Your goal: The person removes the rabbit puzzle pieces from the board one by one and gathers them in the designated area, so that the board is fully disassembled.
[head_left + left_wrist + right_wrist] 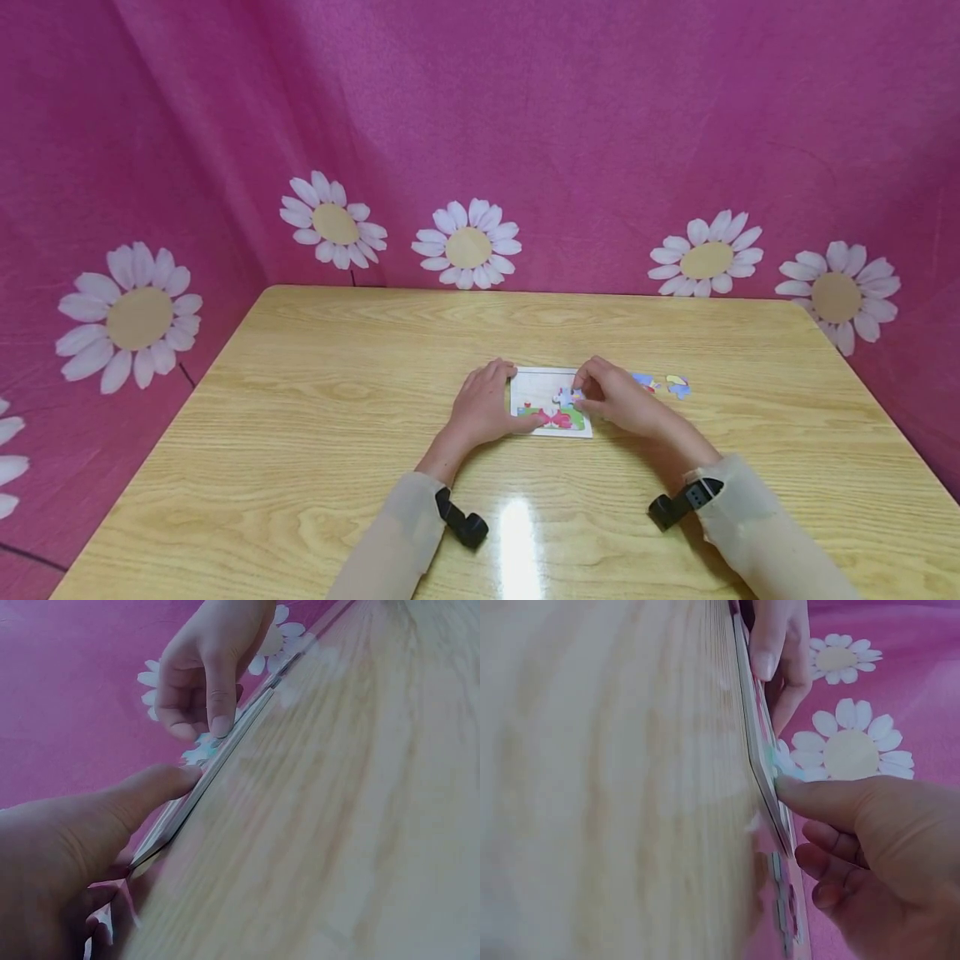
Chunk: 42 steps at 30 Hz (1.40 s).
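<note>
A white-framed jigsaw puzzle board (551, 373) lies on the table, with colourful pieces fitted along its near side and bare backing above them. My left hand (483, 406) grips the board at its left side, thumb over the near edge and fingers by the far left corner. My right hand (615, 398) is over the board's right side. Its thumb and fingers pinch a light blue jigsaw piece (567, 397), partly hidden by the fingertips. In the left wrist view that piece (199, 752) shows just below the right hand's fingertips.
Loose jigsaw pieces (678, 386) lie to the right of the board, some partly behind my right hand. The wooden table (337, 400) extends around the board. A pink curtain (525, 125) with white flowers stands behind the far edge.
</note>
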Each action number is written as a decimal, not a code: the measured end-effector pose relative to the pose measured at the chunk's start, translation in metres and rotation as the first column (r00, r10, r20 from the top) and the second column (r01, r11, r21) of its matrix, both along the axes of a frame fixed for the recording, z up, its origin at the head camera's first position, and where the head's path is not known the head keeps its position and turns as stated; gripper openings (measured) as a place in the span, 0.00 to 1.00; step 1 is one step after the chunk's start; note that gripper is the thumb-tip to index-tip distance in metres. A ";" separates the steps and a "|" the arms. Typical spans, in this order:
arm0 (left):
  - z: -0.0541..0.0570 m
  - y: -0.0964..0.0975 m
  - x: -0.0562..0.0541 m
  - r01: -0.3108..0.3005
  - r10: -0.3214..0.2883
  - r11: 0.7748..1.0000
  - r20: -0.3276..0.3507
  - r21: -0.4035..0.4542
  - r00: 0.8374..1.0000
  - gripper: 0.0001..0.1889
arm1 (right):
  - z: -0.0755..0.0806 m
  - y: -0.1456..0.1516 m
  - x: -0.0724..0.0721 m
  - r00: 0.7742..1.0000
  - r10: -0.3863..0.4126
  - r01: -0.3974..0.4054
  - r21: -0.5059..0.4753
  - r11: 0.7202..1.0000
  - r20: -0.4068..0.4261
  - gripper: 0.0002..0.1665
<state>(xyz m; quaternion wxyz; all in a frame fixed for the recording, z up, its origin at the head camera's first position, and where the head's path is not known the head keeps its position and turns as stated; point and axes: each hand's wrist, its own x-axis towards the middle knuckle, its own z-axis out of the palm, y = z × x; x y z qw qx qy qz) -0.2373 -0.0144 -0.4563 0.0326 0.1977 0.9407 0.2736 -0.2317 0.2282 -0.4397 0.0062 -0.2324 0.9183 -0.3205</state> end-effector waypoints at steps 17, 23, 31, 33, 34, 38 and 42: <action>-0.006 0.027 0.009 -0.163 0.160 0.983 -0.044 -0.082 0.986 0.55 | -0.002 -0.005 0.010 0.985 -0.011 0.001 -0.057 0.998 -0.171 0.10; -0.005 0.028 0.010 -0.168 0.166 0.984 -0.026 -0.060 0.986 0.54 | 0.001 -0.007 0.012 0.986 -0.007 -0.005 -0.071 0.997 -0.168 0.08; -0.006 0.029 0.009 -0.161 0.160 0.981 -0.020 -0.105 0.987 0.56 | 0.002 -0.002 0.016 0.991 -0.066 0.052 -0.116 0.992 -0.120 0.08; -0.006 0.029 0.009 -0.160 0.159 0.982 -0.018 -0.104 0.987 0.56 | 0.001 0.002 0.017 0.991 -0.081 0.067 -0.119 0.991 -0.111 0.08; -0.006 0.029 0.009 -0.160 0.159 0.982 -0.018 -0.105 0.987 0.56 | 0.000 0.004 0.017 0.990 -0.086 0.072 -0.117 0.990 -0.112 0.08; -0.006 0.028 0.009 -0.162 0.160 0.981 -0.026 -0.107 0.987 0.57 | -0.001 0.013 0.020 0.986 -0.110 0.095 -0.118 0.988 -0.126 0.09; -0.006 0.028 0.010 -0.159 0.157 0.983 -0.026 -0.096 0.987 0.57 | -0.001 0.024 0.023 0.984 -0.125 0.109 -0.122 0.987 -0.127 0.09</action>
